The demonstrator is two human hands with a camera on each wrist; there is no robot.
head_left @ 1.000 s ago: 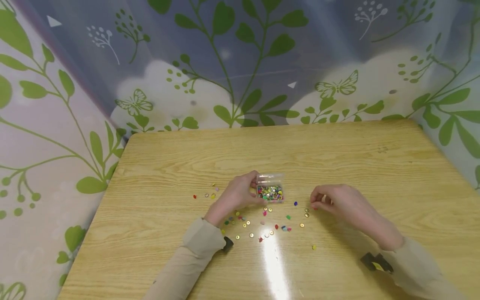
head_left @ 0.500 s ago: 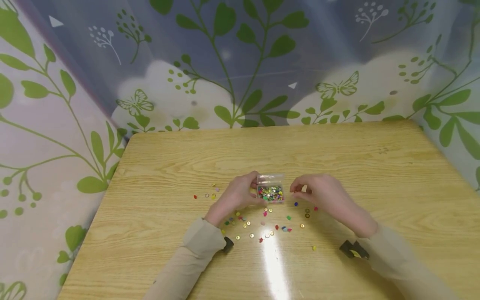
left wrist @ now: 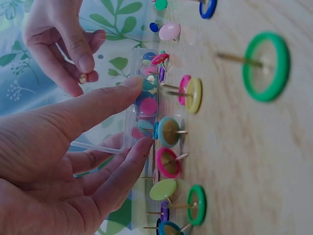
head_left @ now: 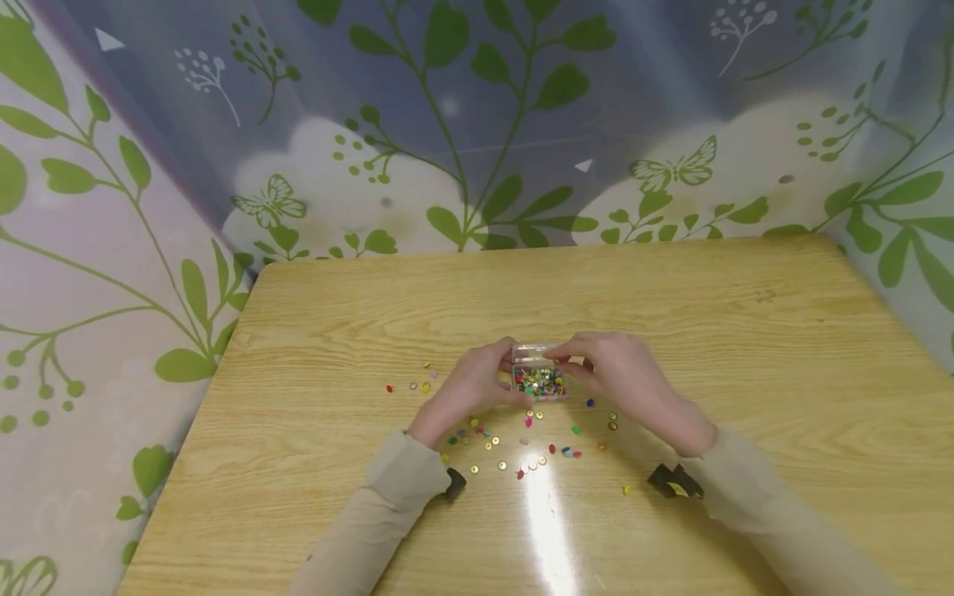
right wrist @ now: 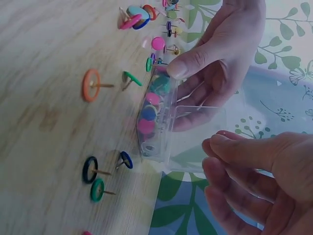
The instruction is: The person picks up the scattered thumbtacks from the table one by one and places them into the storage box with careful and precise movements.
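Note:
A small clear plastic box (head_left: 547, 398) full of colourful thumbtacks (head_left: 538, 382) sits on the table with its hinged lid (right wrist: 193, 139) raised at the back. My left hand (head_left: 471, 385) grips the box from its left side, thumb along the front and fingers behind. Above the box's right part is my right hand (head_left: 633, 377), thumb and index finger pinching a small thumbtack (left wrist: 83, 78), of which a gold-coloured bit shows in the left wrist view. The right fingertips overlap the lid in the head view.
Loose thumbtacks lie scattered on the wooden table (head_left: 373, 314), several in front of the box, some left of the left hand. A blue tack (head_left: 590, 403) and a yellow tack (head_left: 627, 490) lie to the right. A patterned wall (head_left: 417, 190) stands behind the table.
My right hand has moved left and away from me, from the loose tacks on the right to over the box, carrying a thumbtack. The left hand keeps its hold on the box.

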